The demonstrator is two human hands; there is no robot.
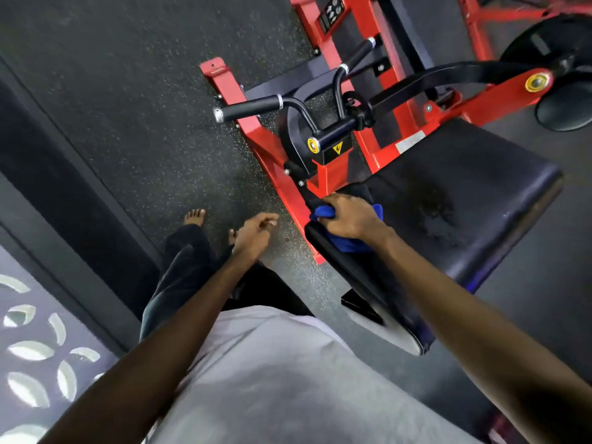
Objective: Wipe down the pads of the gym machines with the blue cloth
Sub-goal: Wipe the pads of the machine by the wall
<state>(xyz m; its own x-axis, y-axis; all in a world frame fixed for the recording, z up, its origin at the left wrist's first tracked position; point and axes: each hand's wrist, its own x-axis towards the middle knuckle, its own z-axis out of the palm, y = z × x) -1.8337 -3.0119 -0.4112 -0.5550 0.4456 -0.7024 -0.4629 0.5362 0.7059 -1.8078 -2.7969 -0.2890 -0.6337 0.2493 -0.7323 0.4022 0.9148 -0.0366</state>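
Dark speckled floor lies under the red machine. Right hand hides most of the blue cloth, squeezing it on the black pad. Left hand hangs loose, empty.

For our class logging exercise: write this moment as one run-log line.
step: pad wipe | right hand: grips blue cloth on black pad | left hand: holds nothing

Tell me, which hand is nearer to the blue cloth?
Right. The right hand grips the blue cloth, pressing it on the edge of the black pad. The left hand hangs apart to its left, over the floor, holding nothing.
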